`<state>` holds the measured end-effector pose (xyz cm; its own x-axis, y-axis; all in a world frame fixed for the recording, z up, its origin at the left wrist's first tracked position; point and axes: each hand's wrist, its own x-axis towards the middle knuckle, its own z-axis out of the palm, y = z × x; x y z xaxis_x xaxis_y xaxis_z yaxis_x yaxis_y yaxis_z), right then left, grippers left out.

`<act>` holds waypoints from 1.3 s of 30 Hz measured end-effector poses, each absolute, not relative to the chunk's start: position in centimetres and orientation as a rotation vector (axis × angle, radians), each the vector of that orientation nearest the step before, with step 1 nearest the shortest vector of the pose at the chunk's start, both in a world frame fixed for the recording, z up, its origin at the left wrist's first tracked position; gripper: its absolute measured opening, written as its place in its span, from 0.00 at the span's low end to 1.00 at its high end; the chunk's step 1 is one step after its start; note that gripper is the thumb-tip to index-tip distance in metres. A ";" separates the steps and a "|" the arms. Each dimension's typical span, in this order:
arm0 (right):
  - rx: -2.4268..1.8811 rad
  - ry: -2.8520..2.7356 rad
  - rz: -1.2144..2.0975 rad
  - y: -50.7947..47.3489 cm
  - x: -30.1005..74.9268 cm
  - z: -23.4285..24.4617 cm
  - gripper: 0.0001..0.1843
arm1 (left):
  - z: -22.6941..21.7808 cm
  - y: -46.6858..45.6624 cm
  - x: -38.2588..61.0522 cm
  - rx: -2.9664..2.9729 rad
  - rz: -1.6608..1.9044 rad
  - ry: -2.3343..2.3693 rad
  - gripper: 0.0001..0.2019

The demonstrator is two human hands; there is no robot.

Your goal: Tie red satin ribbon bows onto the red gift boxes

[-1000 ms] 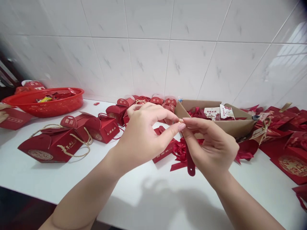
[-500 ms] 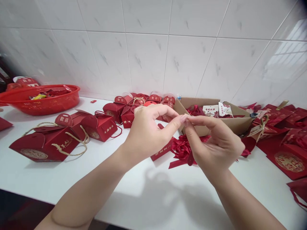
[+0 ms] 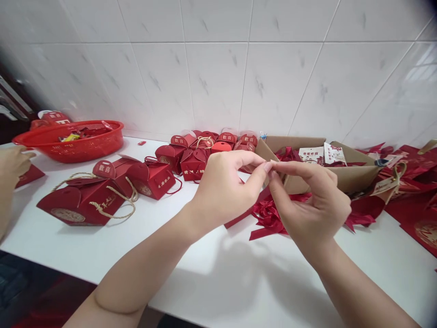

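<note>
My left hand (image 3: 229,189) and my right hand (image 3: 309,196) meet fingertip to fingertip in the middle of the view, raised over the table. Each thumb and index finger is pinched together; whatever lies between them is too small to make out. Beneath and behind them is a pile of dark red ribbon (image 3: 269,216). A red gift box (image 3: 239,219) beside the ribbon is mostly hidden by my left hand. Behind my right hand stands an open cardboard box (image 3: 355,180) with red ribbon and printed white cards (image 3: 311,155) in it.
Red candy boxes with rope handles (image 3: 82,200) stand at left, and more red boxes (image 3: 194,164) cluster by the tiled wall. A red plastic basket (image 3: 85,150) holds wrapped sweets. Another person's hand (image 3: 12,171) is at the left edge. Red bags (image 3: 409,182) crowd the right.
The view has turned slightly left, so the table things sit further right. Another person's hand has come in at the left edge. My hands keep their fingertips together.
</note>
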<state>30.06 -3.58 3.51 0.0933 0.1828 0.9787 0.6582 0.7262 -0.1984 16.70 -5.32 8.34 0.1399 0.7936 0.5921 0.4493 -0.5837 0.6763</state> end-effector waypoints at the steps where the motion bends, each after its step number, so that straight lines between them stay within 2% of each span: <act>1: -0.747 -1.471 -0.411 -3.6 30.0 3.5 0.12 | 8.3 -5.3 16.7 2.116 1.439 1.222 0.08; 12: -0.792 -1.466 -0.425 -3.4 30.2 3.4 0.13 | 8.0 -5.0 16.4 2.196 1.407 1.260 0.09; 21: -0.647 -1.475 -0.457 -3.0 30.7 2.9 0.13 | 9.0 -5.2 16.1 2.068 1.151 1.205 0.12; 29: -0.703 -1.525 -0.326 -3.4 30.3 3.4 0.11 | 8.6 -5.2 16.2 2.101 1.214 1.196 0.11; 39: -0.747 -1.520 0.365 -3.9 30.9 4.1 0.06 | 8.1 -5.2 16.5 2.266 1.199 1.388 0.10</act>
<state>30.89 -3.89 4.12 0.0550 0.6469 0.7606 0.2314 0.7327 -0.6400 16.54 -5.18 8.14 0.2186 0.8229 0.5245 0.6385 -0.5271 0.5608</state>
